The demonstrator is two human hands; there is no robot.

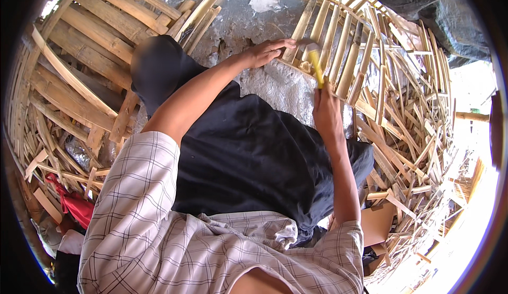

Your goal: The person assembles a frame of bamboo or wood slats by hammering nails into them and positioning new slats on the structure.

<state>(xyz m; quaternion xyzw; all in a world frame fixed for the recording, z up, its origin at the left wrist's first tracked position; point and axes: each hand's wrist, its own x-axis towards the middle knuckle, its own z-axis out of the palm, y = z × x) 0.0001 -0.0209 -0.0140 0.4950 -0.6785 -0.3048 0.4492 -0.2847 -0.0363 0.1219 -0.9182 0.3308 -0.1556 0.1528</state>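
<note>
My right hand (328, 106) grips a hammer (316, 67) by its yellow handle. The hammer's metal head, slightly blurred, is over the near left corner of a bamboo slat frame (344, 56). This frame has several parallel slats joined by a crosspiece at the near ends. At that same corner is my left hand (264, 53), its fingers brought together by the end of the leftmost slat. Whatever lies between those fingertips is too small to make out. Black cloth (248, 156) covers my lap beneath both arms.
A worn grey surface (233, 19) lies under and behind the frame. Wide split bamboo pieces (95, 35) rest at the left. Many loose bamboo strips (413, 125) are heaped at the right, near a cardboard piece (378, 225). Red cloth (74, 204) lies at the lower left.
</note>
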